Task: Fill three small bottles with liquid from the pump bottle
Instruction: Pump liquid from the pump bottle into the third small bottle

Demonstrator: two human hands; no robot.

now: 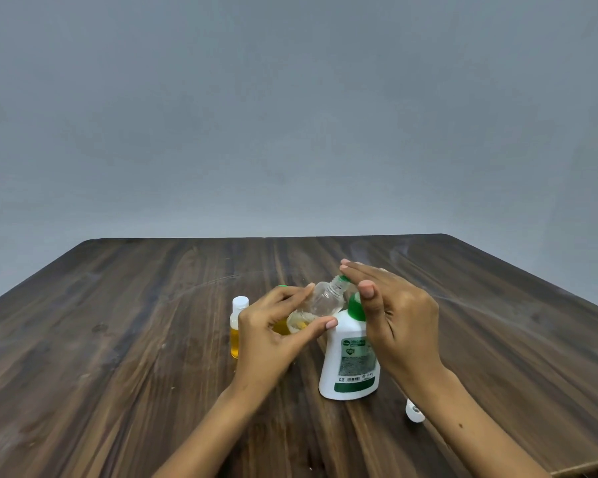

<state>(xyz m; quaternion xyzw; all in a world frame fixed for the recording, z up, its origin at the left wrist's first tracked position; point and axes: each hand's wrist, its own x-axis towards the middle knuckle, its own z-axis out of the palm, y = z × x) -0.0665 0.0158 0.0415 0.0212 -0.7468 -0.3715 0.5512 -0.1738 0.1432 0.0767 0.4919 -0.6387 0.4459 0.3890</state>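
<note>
A white pump bottle with a green pump head stands upright on the table. My right hand lies flat on top of the pump, fingers straight. My left hand pinches a small clear bottle, tilted so its open neck meets the green spout; a little yellow liquid sits in its bottom. A capped small bottle holding yellow liquid stands left of my left hand. Another small bottle with yellow liquid and a green top is mostly hidden behind my left hand.
A loose white cap lies on the dark wooden table near my right forearm. The table's right edge runs diagonally close to that arm. A plain grey wall stands behind the table.
</note>
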